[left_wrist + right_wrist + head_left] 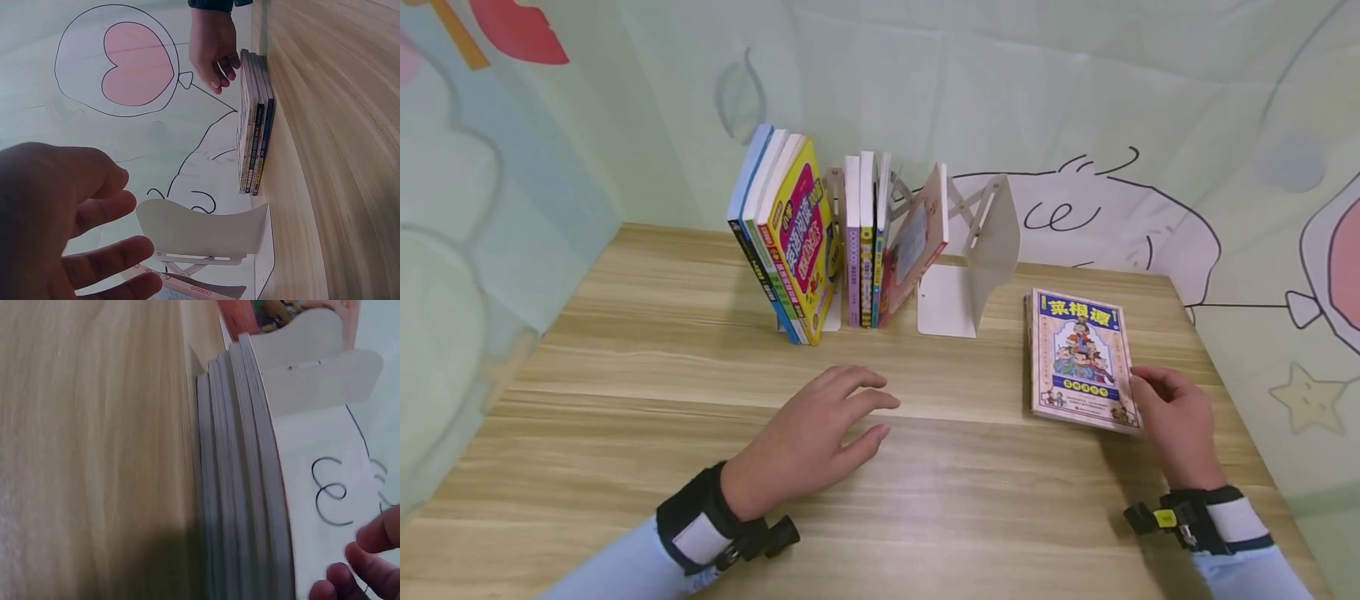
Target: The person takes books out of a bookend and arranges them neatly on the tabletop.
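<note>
Just left of the right hand [1182, 423], stacked books [1081, 360].

On the table [970, 508], the stacked comic books [1080, 354] lie just left of the right fingers [1172, 381] and well right of the left fingers [871, 402]. Beyond the left fingers stand upright books [867, 267], with larger books [801, 242] to their left; rightward come a leaning book [917, 242], then the bookend's right panel [997, 250].

Can't read the fine print [1092, 408] on the top book [1078, 354] from here; yellow book [801, 237] hides most of the left bookend [834, 187]; right hand [1176, 425] cut off in right wrist view.
</note>
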`<state>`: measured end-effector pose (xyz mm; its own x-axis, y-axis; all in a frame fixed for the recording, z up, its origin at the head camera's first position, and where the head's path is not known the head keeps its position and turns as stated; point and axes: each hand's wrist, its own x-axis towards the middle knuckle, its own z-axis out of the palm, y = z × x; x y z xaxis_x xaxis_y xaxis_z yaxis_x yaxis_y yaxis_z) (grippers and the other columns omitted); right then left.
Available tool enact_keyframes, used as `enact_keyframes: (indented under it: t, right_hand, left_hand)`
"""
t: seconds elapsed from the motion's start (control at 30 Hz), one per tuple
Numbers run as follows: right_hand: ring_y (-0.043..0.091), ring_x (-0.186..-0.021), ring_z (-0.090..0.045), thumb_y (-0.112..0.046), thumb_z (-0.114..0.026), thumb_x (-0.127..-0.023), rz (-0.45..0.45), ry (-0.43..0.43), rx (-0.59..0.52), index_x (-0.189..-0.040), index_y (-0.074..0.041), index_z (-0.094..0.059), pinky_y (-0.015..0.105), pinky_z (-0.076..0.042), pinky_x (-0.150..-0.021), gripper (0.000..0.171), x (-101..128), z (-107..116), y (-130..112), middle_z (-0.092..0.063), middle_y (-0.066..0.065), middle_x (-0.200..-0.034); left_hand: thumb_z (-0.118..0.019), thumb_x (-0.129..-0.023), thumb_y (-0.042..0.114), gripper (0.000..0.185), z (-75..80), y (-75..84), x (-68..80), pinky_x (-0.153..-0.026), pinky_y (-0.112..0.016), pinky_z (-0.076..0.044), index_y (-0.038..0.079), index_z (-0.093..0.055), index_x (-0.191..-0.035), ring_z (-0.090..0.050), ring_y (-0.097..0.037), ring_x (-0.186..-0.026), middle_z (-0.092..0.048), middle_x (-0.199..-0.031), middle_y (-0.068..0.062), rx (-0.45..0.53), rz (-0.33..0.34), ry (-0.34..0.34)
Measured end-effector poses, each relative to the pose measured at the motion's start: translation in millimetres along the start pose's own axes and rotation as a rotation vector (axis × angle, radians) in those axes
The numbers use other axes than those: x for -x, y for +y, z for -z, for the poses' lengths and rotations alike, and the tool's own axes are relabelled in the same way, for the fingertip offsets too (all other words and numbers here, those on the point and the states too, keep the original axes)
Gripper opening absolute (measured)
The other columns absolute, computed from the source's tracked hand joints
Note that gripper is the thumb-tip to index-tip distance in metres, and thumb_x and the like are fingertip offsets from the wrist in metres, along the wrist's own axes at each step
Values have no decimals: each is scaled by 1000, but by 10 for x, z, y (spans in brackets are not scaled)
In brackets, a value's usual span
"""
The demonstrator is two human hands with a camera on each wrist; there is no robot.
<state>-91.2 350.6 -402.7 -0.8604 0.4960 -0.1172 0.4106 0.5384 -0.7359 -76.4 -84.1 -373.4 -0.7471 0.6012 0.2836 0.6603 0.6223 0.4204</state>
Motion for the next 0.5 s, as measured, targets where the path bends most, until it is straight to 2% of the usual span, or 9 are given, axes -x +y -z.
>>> enact_keyframes:
  t: [0.13, 0.23, 0.37, 0.5]
  right_hand:
    - [19, -102, -51, -41, -51, -101, 100, -49, 68, -133, -6, -61, 18, -47, -66, 49, 118, -41, -112, -58, 15, -128]
    - [22, -103, -52, -38, -53, -102, 228, -90, 122, -130, -4, -61, 17, -45, -68, 45, 189, -78, -175, -60, 17, -125]
    - [28, -107, -56, -34, -59, -101, 426, -211, 192, -132, -1, -59, 16, -46, -76, 45, 284, -165, -257, -60, 19, -124]
    - [33, -114, -58, -31, -64, -99, 586, -283, 202, -134, -1, -56, 34, -53, -89, 46, 402, -281, -365, -59, 18, -128]
  left_hand:
    - [-65, -97, 33, 26, -1, -1, 5, -107, -40, -47, 21, -71, -119, -55, -19, -126, -62, -130, -1, -2, 6, 4]
    - [-64, -97, 33, 26, -5, -5, 7, -107, -40, -47, 21, -70, -119, -55, -19, -126, -62, -131, -1, -2, 10, 4]
    - [-64, -97, 34, 29, -11, -11, 9, -107, -40, -47, 20, -69, -122, -56, -19, -125, -62, -131, -1, -9, 15, 6]
    - [-63, -97, 35, 31, -17, -17, 9, -106, -40, -48, 20, -68, -124, -57, -19, -125, -62, -131, -2, -18, 13, 14]
